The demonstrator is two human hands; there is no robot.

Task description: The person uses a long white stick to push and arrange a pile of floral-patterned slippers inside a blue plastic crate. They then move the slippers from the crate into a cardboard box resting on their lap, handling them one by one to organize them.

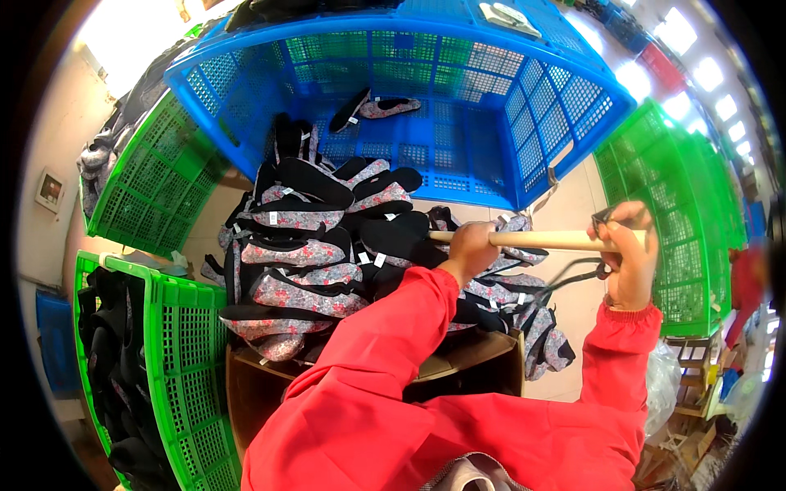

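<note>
Your left hand [473, 250] wraps its fingers round the wooden rod [544, 239]; your right hand [629, 260] pinches dark cord [591, 261] beside it. Probably mid-fitting; next likely needs rod steady, cord guided.

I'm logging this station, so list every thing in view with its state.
Left hand: closed around the stick.
Right hand: curled at the stick's right end.
Stick: roughly level, held in both hands.
Dark strap: curving down from the right hand.
Shoes: loosely heaped.
Blue crate: on its side, open toward the camera, shoes inside.
Near left green crate: open-topped, holding black items.
Right green crate: contents unclear.
</note>
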